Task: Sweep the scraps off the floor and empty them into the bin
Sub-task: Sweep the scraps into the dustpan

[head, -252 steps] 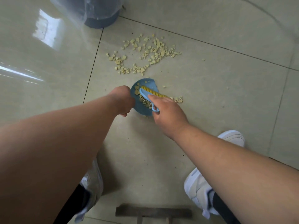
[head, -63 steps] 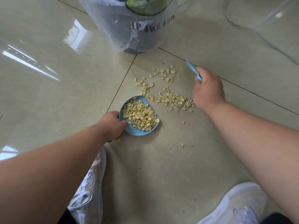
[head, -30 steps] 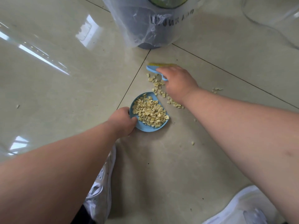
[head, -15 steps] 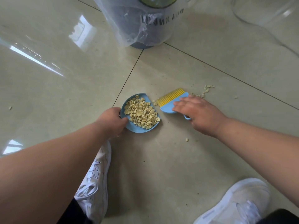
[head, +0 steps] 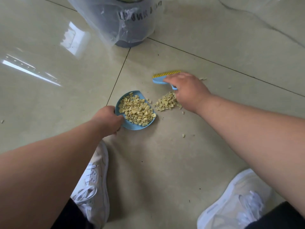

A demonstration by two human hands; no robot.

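Your left hand (head: 108, 119) is closed around the rear edge of the small round blue plastic dustpan (head: 132, 125), which rests flat on the glossy beige tiled floor (head: 49, 96) and is heaped with pale yellow scraps (head: 137, 110). Just right of its open edge lies a loose pile of the same scraps (head: 166, 102), with a few strays beyond. Your right hand (head: 188, 90) is wrapped around the small blue brush with yellow bristles (head: 160, 78), beyond that pile. The grey bin lined with a clear plastic bag (head: 125, 23) stands farther back.
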